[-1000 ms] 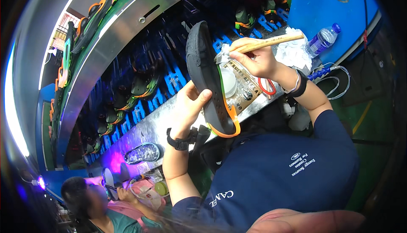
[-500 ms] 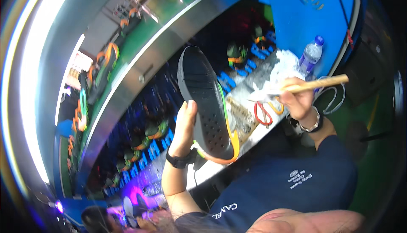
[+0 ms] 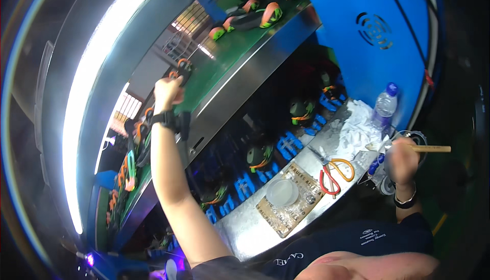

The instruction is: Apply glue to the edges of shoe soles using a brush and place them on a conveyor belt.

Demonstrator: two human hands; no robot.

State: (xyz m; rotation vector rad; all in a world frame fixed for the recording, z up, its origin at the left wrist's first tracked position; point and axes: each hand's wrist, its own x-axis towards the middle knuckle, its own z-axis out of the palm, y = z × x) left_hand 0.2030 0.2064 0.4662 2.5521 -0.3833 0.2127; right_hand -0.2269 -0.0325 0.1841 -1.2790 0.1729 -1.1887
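My left hand [image 3: 168,92] reaches up to the green belt, its fingers curled. An orange-edged dark shoe sole [image 3: 186,71] shows just beyond the fingers and seems to be in their grip; the hand covers part of it. At the right, my right hand [image 3: 403,161], smeared by motion, grips a brush by its pale wooden handle [image 3: 434,149]. Its light tip points left over the bench end. Near it on the bench lie red- and orange-handled scissors [image 3: 331,180]. A clear round tub [image 3: 282,193] of pale contents sits on a brown printed board [image 3: 273,221].
Crumpled white cloth or paper [image 3: 357,129] and a purple-capped bottle [image 3: 385,107] stand by the blue panel [image 3: 352,4]. Several dark shoe pieces [image 3: 259,157] rest on blue holders under the steel belt edge [image 3: 240,68]. More orange-and-green soles [image 3: 270,15] lie along the belt.
My left hand has carried the sole from above the bench up and left to the green belt. My right hand has moved right and down with the brush. The view has shifted.
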